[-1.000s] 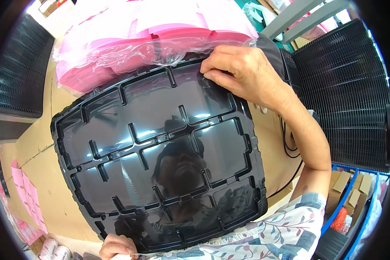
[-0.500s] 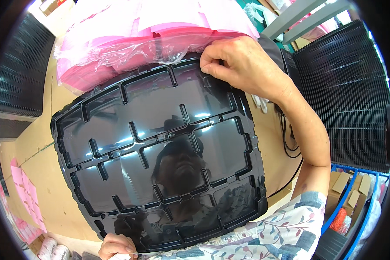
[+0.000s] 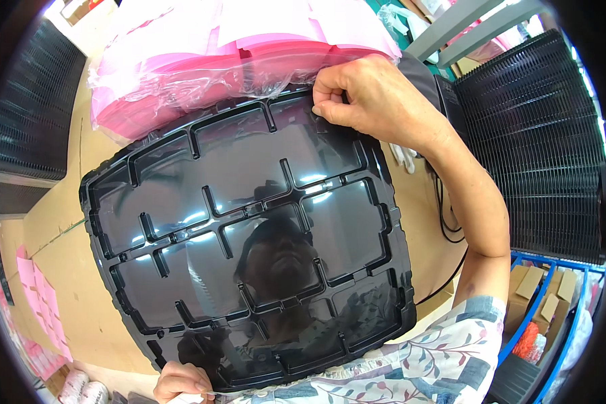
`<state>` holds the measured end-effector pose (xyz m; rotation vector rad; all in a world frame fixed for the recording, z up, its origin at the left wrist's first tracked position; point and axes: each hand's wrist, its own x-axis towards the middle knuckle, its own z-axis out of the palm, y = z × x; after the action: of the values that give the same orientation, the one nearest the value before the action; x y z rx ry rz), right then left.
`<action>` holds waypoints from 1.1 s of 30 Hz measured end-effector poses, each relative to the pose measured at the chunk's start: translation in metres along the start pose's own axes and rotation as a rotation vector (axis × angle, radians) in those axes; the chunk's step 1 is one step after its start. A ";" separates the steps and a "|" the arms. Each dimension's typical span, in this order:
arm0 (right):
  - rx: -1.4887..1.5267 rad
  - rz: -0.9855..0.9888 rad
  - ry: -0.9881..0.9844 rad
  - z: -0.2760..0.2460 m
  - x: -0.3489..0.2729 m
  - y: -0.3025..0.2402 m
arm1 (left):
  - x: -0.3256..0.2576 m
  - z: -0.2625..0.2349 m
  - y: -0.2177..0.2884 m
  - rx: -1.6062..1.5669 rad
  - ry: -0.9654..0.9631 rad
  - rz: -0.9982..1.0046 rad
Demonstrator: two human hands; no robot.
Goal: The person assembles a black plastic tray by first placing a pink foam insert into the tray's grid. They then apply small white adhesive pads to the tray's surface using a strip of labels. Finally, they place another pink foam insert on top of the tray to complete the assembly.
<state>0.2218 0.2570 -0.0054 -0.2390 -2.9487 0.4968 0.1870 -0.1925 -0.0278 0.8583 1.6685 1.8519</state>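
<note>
The right hand is curled almost into a fist at the far right corner of the black tray. Its grip is closed, thumb and fingertips pinched together on the tray's rim just where the clear film over the pink stack meets it; whether the fingers pinch the rim alone or the film too cannot be told. The left hand shows only partly at the lower edge, fingers bent tight around the tray's near rim, so that grip is closed on the tray as well.

The tray spans between the two hands, tilted with its glossy, compartmented face toward the camera, and it fills the middle of the view. Its far edge lies against the pink stack. Beneath it is a brown cardboard surface. Dark finned blocks stand at the right, well apart from the grip, and another stands at the left.
</note>
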 end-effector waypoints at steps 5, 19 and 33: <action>0.263 -0.025 -0.008 -0.003 -0.004 0.011 | 0.000 -0.003 -0.001 -0.036 -0.026 -0.009; 0.508 0.039 -0.024 0.000 -0.004 0.016 | -0.014 0.007 -0.003 -0.154 0.231 -0.120; 0.622 -0.117 0.157 -0.003 -0.127 -0.190 | -0.005 0.036 0.016 -0.406 0.122 -0.179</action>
<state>0.3210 0.0577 0.0466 -0.0280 -2.4847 1.2625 0.2177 -0.1737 -0.0107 0.4213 1.3157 2.0465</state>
